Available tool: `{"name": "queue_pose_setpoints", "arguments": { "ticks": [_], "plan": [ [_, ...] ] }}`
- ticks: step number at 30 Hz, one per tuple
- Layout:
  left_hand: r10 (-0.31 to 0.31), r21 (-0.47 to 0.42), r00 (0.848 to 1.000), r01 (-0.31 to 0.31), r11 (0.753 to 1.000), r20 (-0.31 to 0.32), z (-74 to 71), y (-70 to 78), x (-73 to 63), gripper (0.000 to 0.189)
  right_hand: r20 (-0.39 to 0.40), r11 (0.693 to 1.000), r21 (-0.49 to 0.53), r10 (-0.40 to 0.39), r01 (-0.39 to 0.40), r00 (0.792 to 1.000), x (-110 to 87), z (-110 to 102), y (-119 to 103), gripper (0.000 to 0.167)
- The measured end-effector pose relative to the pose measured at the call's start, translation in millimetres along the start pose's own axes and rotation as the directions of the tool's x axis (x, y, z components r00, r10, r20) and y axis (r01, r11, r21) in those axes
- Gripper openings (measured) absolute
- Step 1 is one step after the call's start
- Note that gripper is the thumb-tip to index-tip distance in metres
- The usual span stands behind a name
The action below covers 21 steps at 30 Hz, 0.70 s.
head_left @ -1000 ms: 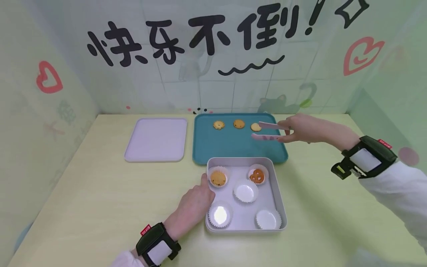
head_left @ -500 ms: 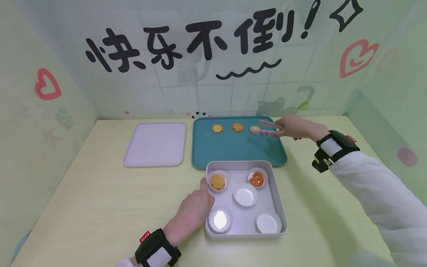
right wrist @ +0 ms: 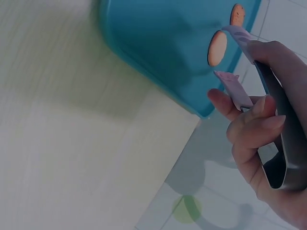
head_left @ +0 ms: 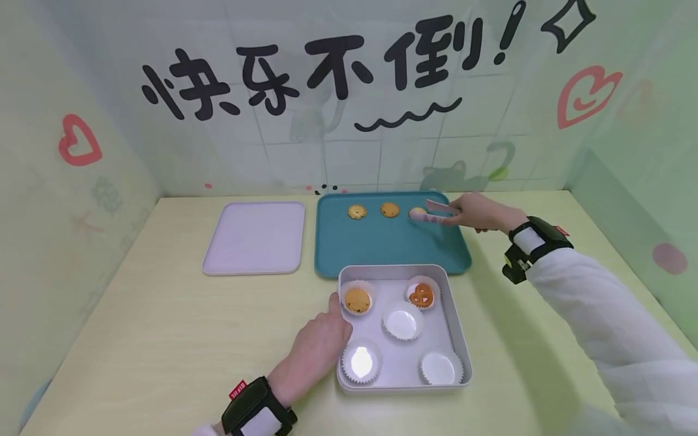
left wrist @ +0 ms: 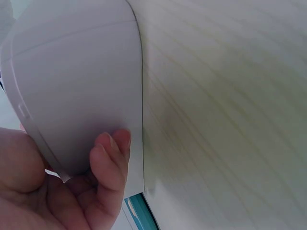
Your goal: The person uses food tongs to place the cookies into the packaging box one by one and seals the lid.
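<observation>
- Pale wood-grain table (head_left: 163, 315), head view: lilac-grey square box (head_left: 400, 363) holds white fluted paper cups (head_left: 403, 322), likely keeping contents apart; teal rectangular tray (head_left: 371, 245) behind.
- Left wrist: left hand (left wrist: 62, 203) grips box wall, fingers against outside, seemingly steadying it.
- Right wrist: right hand (right wrist: 249, 139) grasps pink-tipped metal tongs (right wrist: 292, 148), tips spread, apparently lined up for pale oval cookie (right wrist: 217, 48) on tray.

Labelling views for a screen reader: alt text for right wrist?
The right hand holds pink-tipped metal tongs, spread open close to a round cookie on a teal tray. A second cookie lies near the tray's edge. A pale wood-grain table fills the left.
</observation>
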<state>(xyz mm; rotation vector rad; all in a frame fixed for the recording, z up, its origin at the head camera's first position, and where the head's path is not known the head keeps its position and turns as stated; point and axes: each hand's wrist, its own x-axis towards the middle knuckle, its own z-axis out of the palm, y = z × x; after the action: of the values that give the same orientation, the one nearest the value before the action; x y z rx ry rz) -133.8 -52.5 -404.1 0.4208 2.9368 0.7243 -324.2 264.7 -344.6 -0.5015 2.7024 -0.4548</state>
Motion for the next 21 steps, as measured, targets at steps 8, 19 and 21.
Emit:
{"name": "queue_pose_setpoints", "arguments": {
  "ticks": [8, 19, 21],
  "plan": [
    [-0.019, 0.007, 1.0, 0.019, 1.0, 0.015, -0.1, 0.4, 0.1, 0.052, 0.003, 0.999, 0.031, 0.017, -0.017, 1.0, 7.6, 7, 4, 0.031],
    [0.019, 0.006, 1.0, -0.019, 1.0, -0.011, 1.7, -1.8, 0.8, 0.05, 0.001, 1.0, 0.016, 0.022, -0.022, 1.0, 15.9, 8, 7, 0.029],
    [0.022, 0.005, 1.0, -0.022, 1.0, -0.013, 1.9, -1.8, 1.0, 0.05, 0.004, 1.0, 0.017, 0.018, -0.018, 1.0, 16.7, 8, 8, 0.029]
  ]
}}
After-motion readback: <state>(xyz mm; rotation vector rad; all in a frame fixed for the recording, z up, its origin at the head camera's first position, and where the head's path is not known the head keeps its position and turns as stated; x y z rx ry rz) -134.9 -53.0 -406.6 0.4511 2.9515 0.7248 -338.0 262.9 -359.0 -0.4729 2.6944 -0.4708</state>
